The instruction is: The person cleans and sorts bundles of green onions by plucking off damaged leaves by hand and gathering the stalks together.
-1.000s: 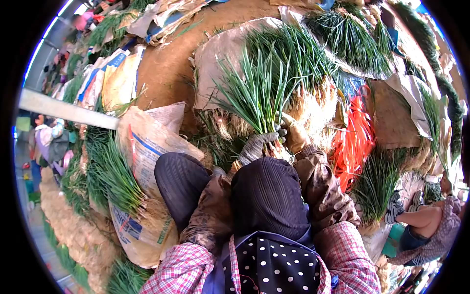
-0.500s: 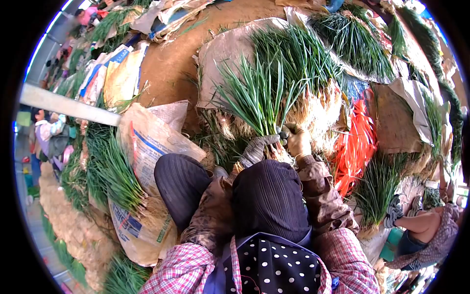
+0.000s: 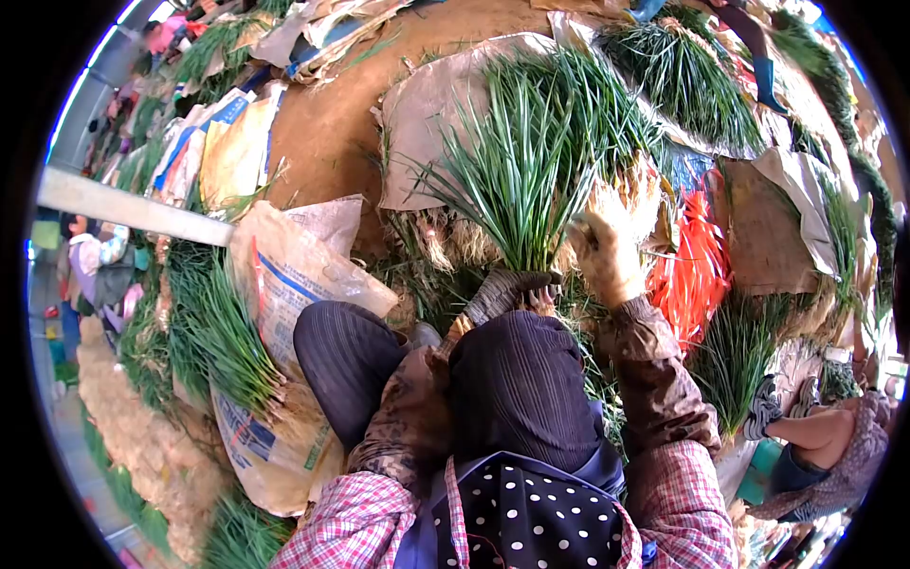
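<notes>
My left hand (image 3: 507, 289), in a grey glove, grips the base of a bunch of green chives (image 3: 517, 180) that stands upright in front of my knees. To its right my right hand (image 3: 607, 242), in a tan glove, is raised with fingers spread, resting against the leaves on the bunch's right side and the pile of chives with pale roots (image 3: 616, 180) behind it.
Printed sacks (image 3: 284, 284) with more chives lie at left. A heap of orange ties (image 3: 692, 275) lies at right. Further chive piles (image 3: 682, 76) sit on sacking at the back. Another person's legs and shoes (image 3: 806, 427) are at right. Bare dirt (image 3: 322, 133) shows behind.
My right hand has left the bunch's base, risen and spread its fingers against the leaves. The bunch in my left hand looks fuller and more upright.
</notes>
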### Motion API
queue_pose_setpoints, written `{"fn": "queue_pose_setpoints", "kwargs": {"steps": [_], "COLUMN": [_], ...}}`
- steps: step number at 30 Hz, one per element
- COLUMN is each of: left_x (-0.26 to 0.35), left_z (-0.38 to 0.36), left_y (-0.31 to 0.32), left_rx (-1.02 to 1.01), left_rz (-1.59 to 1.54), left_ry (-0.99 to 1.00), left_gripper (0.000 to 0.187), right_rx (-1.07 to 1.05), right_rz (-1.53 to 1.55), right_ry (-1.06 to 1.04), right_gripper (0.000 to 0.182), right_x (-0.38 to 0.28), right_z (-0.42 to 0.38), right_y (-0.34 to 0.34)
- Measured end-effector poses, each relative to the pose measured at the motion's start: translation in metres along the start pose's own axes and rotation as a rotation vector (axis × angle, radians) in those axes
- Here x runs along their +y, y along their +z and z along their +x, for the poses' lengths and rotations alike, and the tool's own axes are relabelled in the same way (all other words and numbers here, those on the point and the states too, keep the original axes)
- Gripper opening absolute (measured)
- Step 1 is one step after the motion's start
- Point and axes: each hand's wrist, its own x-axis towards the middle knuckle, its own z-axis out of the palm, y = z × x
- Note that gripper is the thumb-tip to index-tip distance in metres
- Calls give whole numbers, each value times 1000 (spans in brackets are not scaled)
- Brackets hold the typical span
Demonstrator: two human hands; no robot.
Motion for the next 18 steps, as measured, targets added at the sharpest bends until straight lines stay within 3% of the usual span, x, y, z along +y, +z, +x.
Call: {"fn": "queue_pose_setpoints", "kwargs": {"steps": [1,3,5,6,8,11,14,16,18], "left_x": [0,-6,-17,-12,-8,3,-6,6,10], "left_z": [1,10,29,27,17,9,2,-12,-16], "left_y": [1,-8,-27,-22,-14,-10,-12,-1,-7], "left_rx": [16,38,56,70,162,179,129,130,44], "left_rz": [22,48,142,228,104,138,82,138,189], "left_ry": [25,54,159,256,227,24,118,164,335], "left_gripper": [18,18,17,15,13,13,11,13,14], "right_rx": [-33,74,-50,-12,102,200,268,309,187], "right_rz": [-9,52,487,347,205,202,145,51,-20], "right_ry": [79,10,252,163,17,273,669,408,292], "right_gripper": [14,17,23,23,23,15,19,21,19], "right_x": [-44,-14,-17,-15,-11,42,56,76,83], "right_z": [13,24,32,34,27,39,60,60,43], "right_y": [-20,20,21,25,31,72,36,29,18]}}
